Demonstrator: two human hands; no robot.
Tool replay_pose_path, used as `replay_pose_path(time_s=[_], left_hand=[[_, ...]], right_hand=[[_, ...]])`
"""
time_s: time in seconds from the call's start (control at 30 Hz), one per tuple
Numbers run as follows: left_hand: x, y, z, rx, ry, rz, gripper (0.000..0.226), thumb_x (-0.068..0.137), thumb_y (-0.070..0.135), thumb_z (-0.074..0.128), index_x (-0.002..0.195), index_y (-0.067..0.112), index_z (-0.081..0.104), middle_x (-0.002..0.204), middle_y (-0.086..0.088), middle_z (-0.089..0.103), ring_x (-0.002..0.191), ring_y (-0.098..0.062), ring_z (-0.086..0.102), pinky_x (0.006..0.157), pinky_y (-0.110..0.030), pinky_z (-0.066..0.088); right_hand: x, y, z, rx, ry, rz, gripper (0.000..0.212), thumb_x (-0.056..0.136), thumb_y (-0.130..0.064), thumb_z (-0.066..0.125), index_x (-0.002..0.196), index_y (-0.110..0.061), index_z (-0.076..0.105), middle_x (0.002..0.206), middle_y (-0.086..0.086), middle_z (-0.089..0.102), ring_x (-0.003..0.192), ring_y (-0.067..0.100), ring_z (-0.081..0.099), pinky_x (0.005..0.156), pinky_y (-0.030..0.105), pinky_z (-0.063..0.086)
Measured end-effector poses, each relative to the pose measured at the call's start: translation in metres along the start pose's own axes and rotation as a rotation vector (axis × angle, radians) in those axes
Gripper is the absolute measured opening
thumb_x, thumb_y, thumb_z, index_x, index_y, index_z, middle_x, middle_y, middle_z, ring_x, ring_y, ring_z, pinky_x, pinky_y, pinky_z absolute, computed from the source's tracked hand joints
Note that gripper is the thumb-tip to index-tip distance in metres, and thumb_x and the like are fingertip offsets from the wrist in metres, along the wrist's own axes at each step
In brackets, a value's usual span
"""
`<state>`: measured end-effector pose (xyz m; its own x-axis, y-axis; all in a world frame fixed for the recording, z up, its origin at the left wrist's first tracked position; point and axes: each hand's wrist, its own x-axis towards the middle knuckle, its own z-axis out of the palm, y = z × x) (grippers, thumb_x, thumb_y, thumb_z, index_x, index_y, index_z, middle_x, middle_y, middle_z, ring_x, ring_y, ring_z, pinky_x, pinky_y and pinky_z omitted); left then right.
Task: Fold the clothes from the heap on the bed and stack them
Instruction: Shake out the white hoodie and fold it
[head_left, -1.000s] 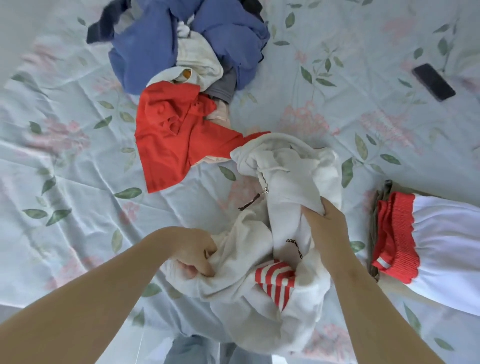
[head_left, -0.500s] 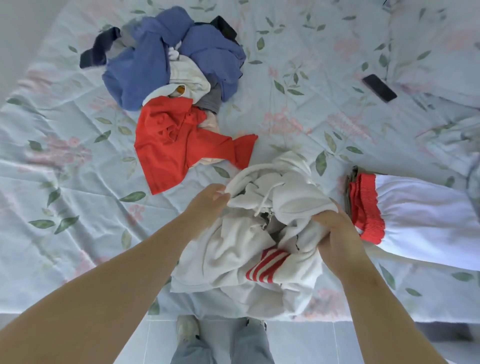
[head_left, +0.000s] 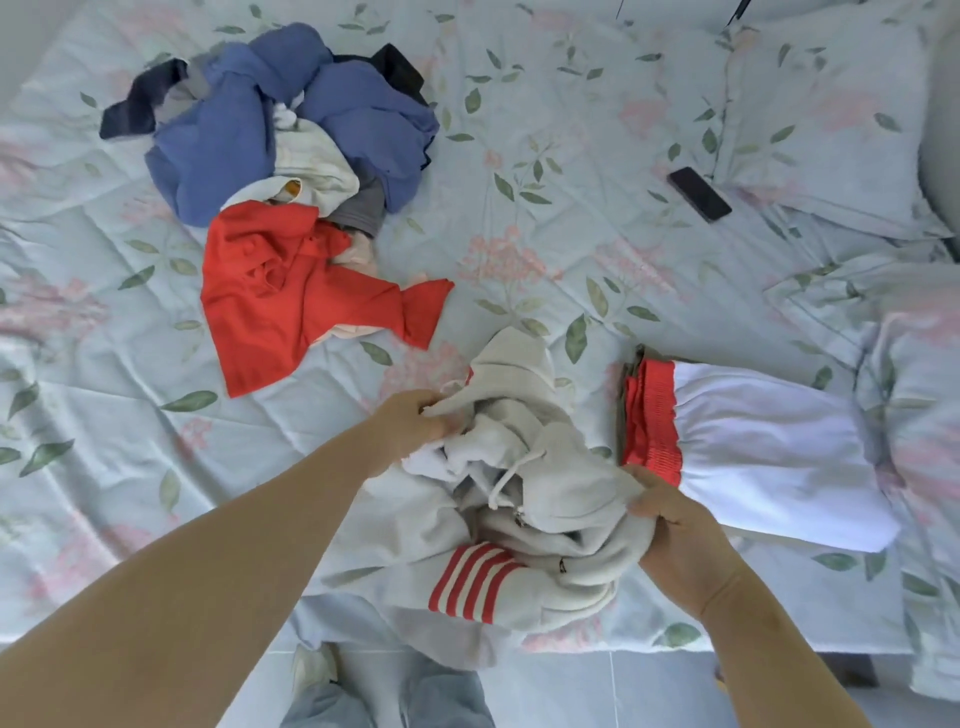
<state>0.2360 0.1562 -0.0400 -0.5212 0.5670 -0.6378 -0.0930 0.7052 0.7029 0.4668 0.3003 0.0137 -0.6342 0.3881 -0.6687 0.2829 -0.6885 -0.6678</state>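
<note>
A crumpled white hoodie (head_left: 524, 499) with red cuff stripes and a drawstring lies at the bed's near edge. My left hand (head_left: 410, 426) pinches its fabric at the upper left. At the hoodie's right side, my right hand (head_left: 675, 530) grips a bunched fold. The heap sits at the far left: a red shirt (head_left: 291, 296) in front, blue garments (head_left: 249, 130) behind, with cream, grey and dark pieces between. To the right lies the stack, topped by a folded white garment (head_left: 769, 457) with a red waistband.
A black phone (head_left: 698, 193) lies on the floral bedspread (head_left: 545, 171) at the far right, beside a pillow (head_left: 831, 104). More bedding is bunched along the right edge. Tiled floor and my legs show below the bed's edge.
The hoodie has come down from a lifted bundle to lie on the bed's edge. My left hand moved up from its lower left to its upper left. My right hand shifted to its right side.
</note>
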Motion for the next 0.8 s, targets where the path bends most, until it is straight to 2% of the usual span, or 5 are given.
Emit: replay_pose_path(time_s=[0.33, 0.43, 0.57, 0.7, 0.8], left_hand=[[-0.081, 0.109, -0.060, 0.117, 0.107, 0.464, 0.026, 0.083, 0.012, 0.069, 0.092, 0.036, 0.064, 0.088, 0.020, 0.064, 0.071, 0.012, 0.056, 0.063, -0.001, 0.041], [-0.107, 0.129, -0.083, 0.403, 0.068, 0.493, 0.037, 0.080, 0.013, 0.072, 0.106, 0.037, 0.061, 0.090, 0.027, 0.060, 0.076, 0.008, 0.056, 0.068, -0.002, 0.040], [-0.125, 0.146, -0.113, 0.781, 0.431, 0.536, 0.031, 0.081, 0.015, 0.067, 0.111, 0.019, 0.065, 0.093, 0.007, 0.062, 0.089, -0.015, 0.055, 0.069, -0.016, 0.037], [-0.152, 0.173, -0.138, 0.770, 0.686, 0.511, 0.023, 0.086, 0.015, 0.061, 0.108, 0.013, 0.064, 0.093, -0.007, 0.060, 0.086, -0.022, 0.053, 0.060, -0.026, 0.028], [-0.176, 0.194, -0.148, 0.470, 0.459, 0.577, 0.019, 0.084, 0.011, 0.065, 0.098, 0.023, 0.064, 0.085, 0.002, 0.063, 0.074, -0.012, 0.056, 0.053, -0.015, 0.038]], right_hand=[[-0.011, -0.011, 0.038, -0.016, -0.037, 0.202, 0.036, 0.069, -0.018, 0.072, 0.103, -0.005, 0.067, 0.095, 0.017, 0.073, 0.078, 0.028, 0.072, 0.058, 0.033, 0.057], [-0.010, -0.040, 0.052, -0.181, 0.032, -0.006, 0.019, 0.084, -0.013, 0.068, 0.102, -0.008, 0.068, 0.092, 0.013, 0.073, 0.082, 0.027, 0.071, 0.065, 0.033, 0.056], [-0.014, -0.091, 0.074, -0.390, 0.244, -0.397, 0.013, 0.087, -0.013, 0.063, 0.087, -0.001, 0.063, 0.074, 0.007, 0.061, 0.068, 0.018, 0.053, 0.058, 0.027, 0.039], [-0.030, -0.125, 0.095, -0.566, 0.311, -0.589, 0.010, 0.085, -0.013, 0.062, 0.076, -0.013, 0.058, 0.067, 0.001, 0.055, 0.060, 0.016, 0.044, 0.052, 0.027, 0.034], [-0.045, -0.138, 0.109, -0.632, 0.133, -0.564, 0.014, 0.081, -0.001, 0.062, 0.075, -0.012, 0.054, 0.071, 0.003, 0.053, 0.064, 0.016, 0.046, 0.056, 0.027, 0.035]])
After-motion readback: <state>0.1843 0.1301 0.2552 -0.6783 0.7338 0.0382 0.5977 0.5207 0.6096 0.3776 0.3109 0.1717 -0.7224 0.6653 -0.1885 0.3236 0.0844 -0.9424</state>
